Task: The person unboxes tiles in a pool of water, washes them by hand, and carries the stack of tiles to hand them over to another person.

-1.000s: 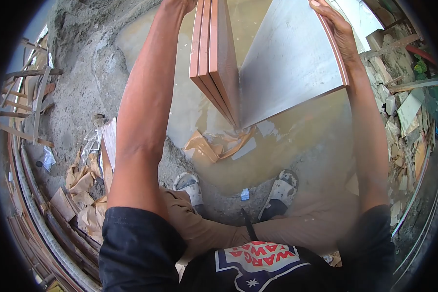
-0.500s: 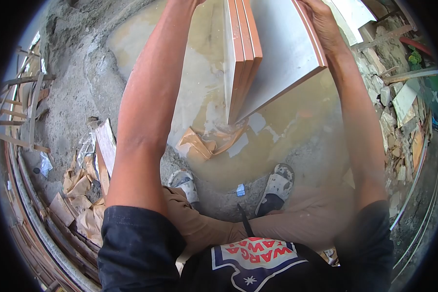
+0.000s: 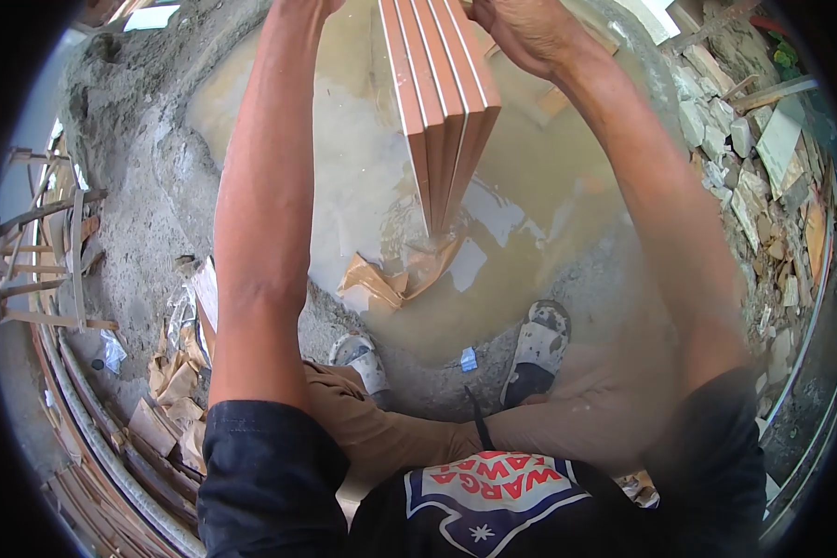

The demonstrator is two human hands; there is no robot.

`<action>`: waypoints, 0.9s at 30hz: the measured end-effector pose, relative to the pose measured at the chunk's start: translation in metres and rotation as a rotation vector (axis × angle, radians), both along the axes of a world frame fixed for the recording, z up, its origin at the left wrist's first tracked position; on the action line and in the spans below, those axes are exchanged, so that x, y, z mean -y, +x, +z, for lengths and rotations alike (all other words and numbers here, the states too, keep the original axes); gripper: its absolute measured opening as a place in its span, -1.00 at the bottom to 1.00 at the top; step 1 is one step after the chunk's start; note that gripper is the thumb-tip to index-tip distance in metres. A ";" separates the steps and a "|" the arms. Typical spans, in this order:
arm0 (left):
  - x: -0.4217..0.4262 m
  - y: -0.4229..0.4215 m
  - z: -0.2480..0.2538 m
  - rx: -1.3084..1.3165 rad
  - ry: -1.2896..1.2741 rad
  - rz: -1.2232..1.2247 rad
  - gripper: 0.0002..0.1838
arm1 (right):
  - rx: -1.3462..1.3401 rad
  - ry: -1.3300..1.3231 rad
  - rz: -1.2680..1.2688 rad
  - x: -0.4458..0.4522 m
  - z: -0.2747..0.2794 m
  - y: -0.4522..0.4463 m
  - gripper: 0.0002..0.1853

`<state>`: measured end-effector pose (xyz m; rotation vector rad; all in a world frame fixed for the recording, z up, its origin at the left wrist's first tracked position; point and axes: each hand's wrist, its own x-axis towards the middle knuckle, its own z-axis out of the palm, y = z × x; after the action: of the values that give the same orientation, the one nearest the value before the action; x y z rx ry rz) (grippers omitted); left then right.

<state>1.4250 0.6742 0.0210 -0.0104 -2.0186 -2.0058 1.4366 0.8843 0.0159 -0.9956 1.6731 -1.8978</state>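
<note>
Several reddish-brown tiles with pale faces (image 3: 442, 102) stand on edge, pressed together in one stack, their lower ends in muddy water (image 3: 344, 167). At the stack's upper right is my right hand (image 3: 530, 33), its fingers bent toward the tiles and partly cut off by the frame's top edge. Only the wrist end of my left hand (image 3: 330, 6) shows at the top, left of the stack; its fingers are out of sight. Below the tiles, a torn brown piece of paper or cardboard (image 3: 377, 282) lies in the water.
Rough grey cement ground (image 3: 149, 167) borders the water on the left. Wooden frames (image 3: 51, 251), long pipes (image 3: 112, 456) and torn cardboard (image 3: 172, 381) lie at the left. Broken tile rubble (image 3: 753, 195) is at the right. A small blue wrapper (image 3: 469, 359) lies between my sandaled feet.
The tile that leaned out to the right has swung in against the others, so the stack is closed. My right hand has moved left with it. The view has shifted slightly.
</note>
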 end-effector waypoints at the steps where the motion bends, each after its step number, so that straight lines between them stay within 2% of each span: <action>1: -0.006 -0.005 0.010 -0.001 -0.015 0.015 -0.62 | -0.014 -0.017 0.003 -0.004 0.000 -0.008 -0.02; 5: 0.006 -0.017 0.004 0.071 0.054 -0.096 -0.61 | -0.004 -0.067 0.041 -0.009 0.005 -0.004 -0.06; 9: 0.012 -0.020 0.000 -0.027 0.046 -0.242 -0.56 | 0.011 -0.091 0.051 -0.008 0.005 -0.002 -0.09; 12: -0.006 -0.004 0.010 -0.087 -0.071 -0.042 -0.56 | -0.013 -0.094 0.053 -0.007 0.003 -0.003 -0.10; 13: -0.009 -0.003 0.013 -0.037 0.033 -0.076 -0.58 | 0.014 -0.060 0.025 -0.006 0.002 -0.003 -0.10; 14: -0.010 0.000 0.017 0.008 0.022 -0.060 -0.60 | 0.041 -0.023 -0.002 -0.005 0.002 -0.004 -0.09; 17: -0.010 0.001 0.025 0.066 -0.017 -0.042 -0.64 | -0.092 -0.047 -0.055 -0.003 -0.004 0.003 0.09; 22: 0.007 -0.005 0.018 0.039 -0.107 -0.067 -0.68 | -0.115 -0.021 -0.104 0.002 -0.007 0.001 0.09; 27: 0.007 -0.005 0.016 -0.040 -0.085 -0.051 -0.70 | -0.122 -0.030 -0.103 0.005 -0.002 0.005 0.07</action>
<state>1.4201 0.6671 0.0373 -0.1200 -2.0972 -1.9323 1.4420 0.8790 0.0139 -1.0760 1.8018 -1.9677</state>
